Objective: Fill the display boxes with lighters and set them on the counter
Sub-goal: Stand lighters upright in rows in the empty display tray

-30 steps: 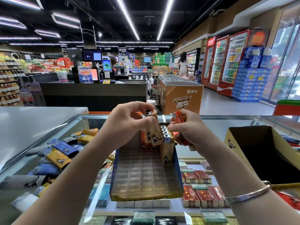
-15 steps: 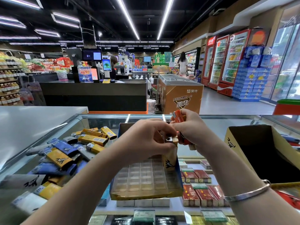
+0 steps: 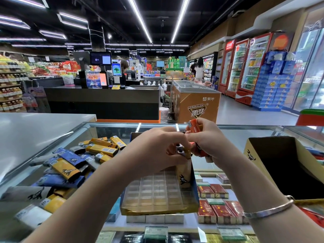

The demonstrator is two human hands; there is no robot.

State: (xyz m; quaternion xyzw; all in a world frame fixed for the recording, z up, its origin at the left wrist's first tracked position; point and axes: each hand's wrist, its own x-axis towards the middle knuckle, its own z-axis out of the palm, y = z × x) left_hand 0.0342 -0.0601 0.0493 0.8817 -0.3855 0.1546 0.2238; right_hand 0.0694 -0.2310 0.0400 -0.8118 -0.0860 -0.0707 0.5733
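Note:
A blue and gold display box (image 3: 158,193) with a clear slotted tray lies on the glass counter (image 3: 233,135), tilted toward me. Tan lighters (image 3: 184,171) stand along its far right side. My left hand (image 3: 157,151) pinches the metal top of one of those lighters at the box's back right corner. My right hand (image 3: 208,139) is closed around a few orange lighters (image 3: 193,128) just right of it, touching the left hand's fingers. A heap of loose yellow, blue and grey lighters (image 3: 70,165) lies on the counter to the left.
An open cardboard carton (image 3: 273,160) stands at the right on the counter. Cigarette packs (image 3: 215,202) fill the case under the glass. A grey counter top (image 3: 35,132) adjoins at the left. A checkout desk and freezer stand beyond; a person walks in the far aisle.
My left hand has swung right from the box's middle back to the back right corner and come down on the lighter tops beside my right hand. The right hand has barely moved.

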